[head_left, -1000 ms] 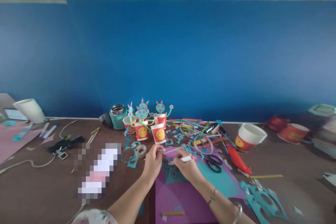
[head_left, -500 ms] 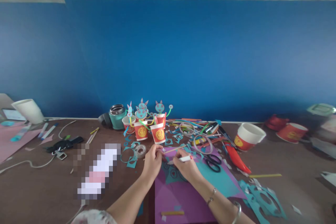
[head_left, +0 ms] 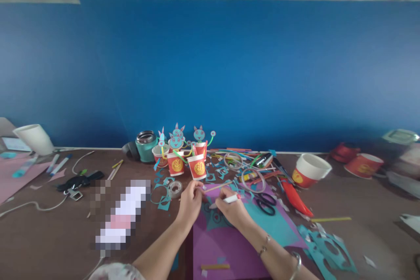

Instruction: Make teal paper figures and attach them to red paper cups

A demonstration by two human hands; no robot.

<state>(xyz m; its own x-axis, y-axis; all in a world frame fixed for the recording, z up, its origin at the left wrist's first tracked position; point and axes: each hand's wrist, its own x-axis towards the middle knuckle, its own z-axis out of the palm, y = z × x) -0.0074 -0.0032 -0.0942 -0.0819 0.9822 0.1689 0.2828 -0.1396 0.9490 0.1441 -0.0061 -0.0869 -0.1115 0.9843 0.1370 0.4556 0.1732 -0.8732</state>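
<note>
The small teal paper lies between and just below the fingers of both hands, flat on the purple sheet; it carries dark-outlined circles, one with a red heart inside, and its right part is hidden under the right hand. The right fingers are closed on the white marker, red at its rear end, its tip pointing left at the paper; whether it touches is too small to tell. The left hand has its fingers bent close together near the paper's upper left; whether they pinch anything I cannot tell. The purple sheet's left edge runs toward the viewer from beside the left fingers, and a yellow strip lies on its near part. Right of the right fingers, the teal sheet spreads over the purple one, with the black scissors at its upper part, near the fingers. Just beyond the left fingertips stands a cup, with the tape to their left, so room there is tight. Left of the left forearm, brown tabletop reaches to a pixelated patch. Teal scraps lie well right of the right fingers.
</note>
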